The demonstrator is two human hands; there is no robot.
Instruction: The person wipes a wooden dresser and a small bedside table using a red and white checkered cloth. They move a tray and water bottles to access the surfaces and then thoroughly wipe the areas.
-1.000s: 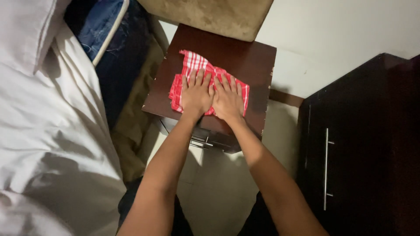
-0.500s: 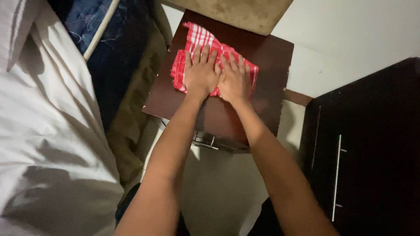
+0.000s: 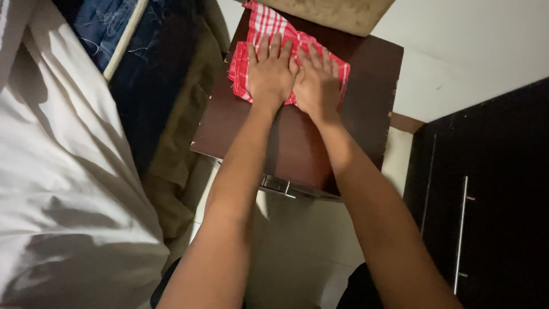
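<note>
The fingers (image 3: 269, 48) of the left hand (image 3: 271, 74) lie stretched out flat and slightly spread, palm down, gripping nothing, pressed onto a red and white checked cloth (image 3: 269, 26). The right hand (image 3: 316, 83) lies just beside it, thumbs touching, its fingers likewise flat and released on the same cloth. The cloth sits at the far end of a dark brown tabletop (image 3: 366, 97), rumpled, with one corner running up under a tan cushion (image 3: 337, 11) at the top edge.

Compared with half a second ago and a second ago, both hands and the cloth have slid farther away along the tabletop, toward the cushion; earlier the cloth lay nearer the middle and its whole outline showed, and now its far corner reaches the cushion. The hands have kept the same flat, side-by-side pose throughout.

Below the tabletop's near edge a metal bracket (image 3: 277, 186) shows. To the left lie a white sheet (image 3: 63, 171), a dark blue quilted cover (image 3: 114, 28) and an olive fabric (image 3: 177, 149). To the right stands a dark cabinet (image 3: 503, 189) with a long metal handle (image 3: 462, 234). No packages, labels or signs can be made out.
</note>
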